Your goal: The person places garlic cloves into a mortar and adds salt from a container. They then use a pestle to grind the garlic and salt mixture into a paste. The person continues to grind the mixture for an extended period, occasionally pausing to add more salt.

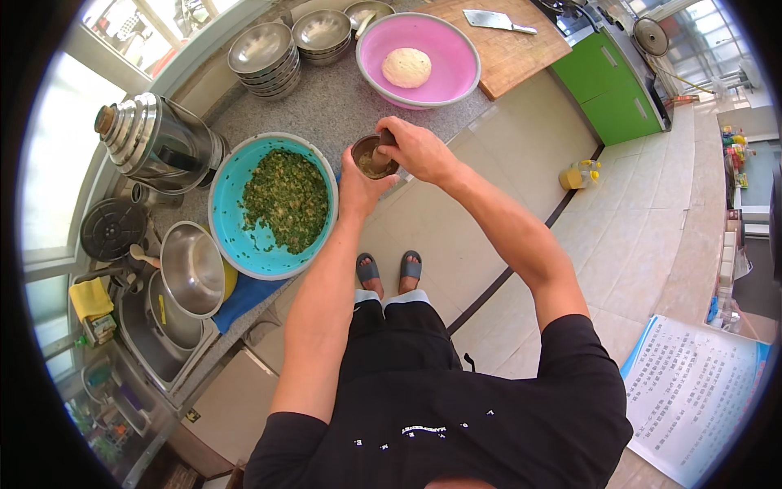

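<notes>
Grey speckled stone tops the bench (334, 102), which curves along a bright window in a tiled kitchen. At its front edge, the left grip (359, 192) is wrapped about a small brown cup (366, 145), thumb and fingers spread just wide enough to circle its wall. The right grip (418, 151) is clenched from above around a pestle-like tool (380, 155), whose lower end sits inside the cup; what lies at the bottom is too dim to tell, and whether the cup touches the bench cannot be told. Just left of the cup is a turquoise basin (226, 191) with chopped green filling (289, 200); beyond it, a pink basin (372, 57) holds a pale dough ball (406, 68). A cleaver (491, 19) lies on a wooden board (517, 61) farther right. As for writing, small white letters are scattered over the black T-shirt (489, 424), some in an arched line, and a white sheet (692, 399) with blue edges, at lower right, carries rows of dark printed characters.
</notes>
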Available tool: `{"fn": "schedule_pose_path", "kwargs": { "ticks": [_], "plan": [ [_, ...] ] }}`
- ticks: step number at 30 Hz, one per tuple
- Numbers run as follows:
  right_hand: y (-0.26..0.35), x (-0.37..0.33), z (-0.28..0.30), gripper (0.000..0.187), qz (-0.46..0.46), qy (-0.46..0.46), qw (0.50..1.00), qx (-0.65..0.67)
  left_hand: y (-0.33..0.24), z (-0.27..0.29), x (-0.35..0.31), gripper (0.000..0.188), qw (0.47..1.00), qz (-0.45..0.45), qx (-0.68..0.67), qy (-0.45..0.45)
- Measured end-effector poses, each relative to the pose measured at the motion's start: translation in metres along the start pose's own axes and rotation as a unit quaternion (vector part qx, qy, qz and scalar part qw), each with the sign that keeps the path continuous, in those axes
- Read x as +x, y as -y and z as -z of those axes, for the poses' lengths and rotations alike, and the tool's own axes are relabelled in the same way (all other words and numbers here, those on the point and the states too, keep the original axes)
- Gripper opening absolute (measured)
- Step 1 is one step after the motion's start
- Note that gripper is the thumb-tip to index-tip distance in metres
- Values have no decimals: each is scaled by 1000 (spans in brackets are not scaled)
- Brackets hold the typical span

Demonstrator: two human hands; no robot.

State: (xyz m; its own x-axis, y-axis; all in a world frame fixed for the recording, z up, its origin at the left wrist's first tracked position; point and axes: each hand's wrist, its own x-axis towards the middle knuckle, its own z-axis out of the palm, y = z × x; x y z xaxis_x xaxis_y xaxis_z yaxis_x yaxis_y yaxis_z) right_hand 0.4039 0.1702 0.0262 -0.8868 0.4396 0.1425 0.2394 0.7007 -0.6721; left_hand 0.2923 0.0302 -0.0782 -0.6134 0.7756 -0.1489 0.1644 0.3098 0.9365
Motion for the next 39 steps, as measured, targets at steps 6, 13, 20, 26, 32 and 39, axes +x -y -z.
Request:
{"fn": "schedule_pose_path", "kwargs": {
  "ticks": [6,13,20,26,32,39],
  "plan": [
    [11,-11,-9,35,-64,-55,996,40,-7,3,-3,109,1000,-3,-16,-5],
    [14,-14,-24,30,-90,-80,992,27,-5,2,-1,109,1000,13,4,-10],
    [14,-30,-37,29,-168,-150,965,131,-5,2,-1,108,1000,17,4,-18],
    [40,-32,-35,28,-106,-203,970,85,-6,4,-1,111,1000,-6,-7,-23],
    [24,-21,-43,30,-23,-162,986,-16,0,1,0,105,999,-10,-25,-27],
    [22,-24,-38,28,-58,-142,988,11,-7,1,-2,98,999,15,14,-30]
  ]
}}
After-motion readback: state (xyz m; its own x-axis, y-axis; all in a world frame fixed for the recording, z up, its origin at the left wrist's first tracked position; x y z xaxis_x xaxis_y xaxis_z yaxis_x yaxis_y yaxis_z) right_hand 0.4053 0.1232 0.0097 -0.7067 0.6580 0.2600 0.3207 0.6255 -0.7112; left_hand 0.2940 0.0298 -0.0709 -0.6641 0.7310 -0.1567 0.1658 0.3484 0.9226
